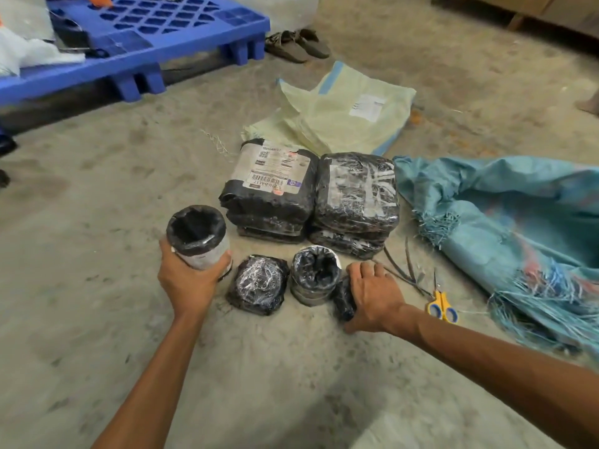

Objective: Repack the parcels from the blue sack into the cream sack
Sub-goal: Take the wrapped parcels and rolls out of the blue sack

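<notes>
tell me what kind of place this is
Likely a warehouse or parcel depot: a pallet on a bare concrete floor, wrapped, labelled parcels stacked there, and a blue sack and cream sack beside them.

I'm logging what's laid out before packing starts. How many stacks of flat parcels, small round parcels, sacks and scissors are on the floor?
Stacks of flat parcels: 2
Small round parcels: 4, one gripped in the left hand, one under the right hand
Sacks: 2, cream sack and blue sack
Scissors: 1
Total: 9
</notes>
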The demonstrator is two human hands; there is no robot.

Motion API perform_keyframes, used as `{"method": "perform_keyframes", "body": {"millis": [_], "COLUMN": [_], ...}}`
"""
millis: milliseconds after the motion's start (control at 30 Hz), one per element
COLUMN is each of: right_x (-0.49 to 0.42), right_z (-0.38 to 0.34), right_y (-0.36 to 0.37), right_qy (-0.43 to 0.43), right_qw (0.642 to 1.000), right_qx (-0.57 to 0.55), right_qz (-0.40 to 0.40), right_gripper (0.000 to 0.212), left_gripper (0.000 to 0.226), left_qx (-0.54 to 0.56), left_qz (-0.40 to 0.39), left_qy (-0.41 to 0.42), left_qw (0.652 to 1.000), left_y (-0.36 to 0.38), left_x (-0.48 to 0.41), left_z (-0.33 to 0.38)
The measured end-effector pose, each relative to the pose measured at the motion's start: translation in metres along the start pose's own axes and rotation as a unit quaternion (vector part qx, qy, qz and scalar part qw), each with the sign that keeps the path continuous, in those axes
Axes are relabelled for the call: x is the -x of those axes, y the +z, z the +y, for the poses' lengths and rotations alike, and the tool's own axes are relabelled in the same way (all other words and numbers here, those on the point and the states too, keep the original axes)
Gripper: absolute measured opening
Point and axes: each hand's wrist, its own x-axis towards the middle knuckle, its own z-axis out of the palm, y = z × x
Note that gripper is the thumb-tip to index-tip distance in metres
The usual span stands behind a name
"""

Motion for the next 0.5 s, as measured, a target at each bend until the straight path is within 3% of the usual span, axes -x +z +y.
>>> {"method": "perform_keyframes", "body": {"millis": [300, 500], "right_x": [0.005, 0.017], "right_z": [0.006, 0.002], "right_y": [-0.004, -0.030], "right_qy": [-0.015, -0.004], "right_qw": [0.998, 0.997], "right_qx": [-0.053, -0.034], "right_qz": [-0.024, -0.069], "right_gripper": [0.134, 0.142], "left_gripper": [0.103, 0.119], "left_qx": [0.028, 0.021], "left_qz": [-0.131, -0.245], "left_qy": [-0.009, -0.086], "left_qw": [0.991, 0.965], "left_y": [0.001, -0.001], "left_x": [0.001, 0.000], "left_z": [-0.012, -0.016]}}
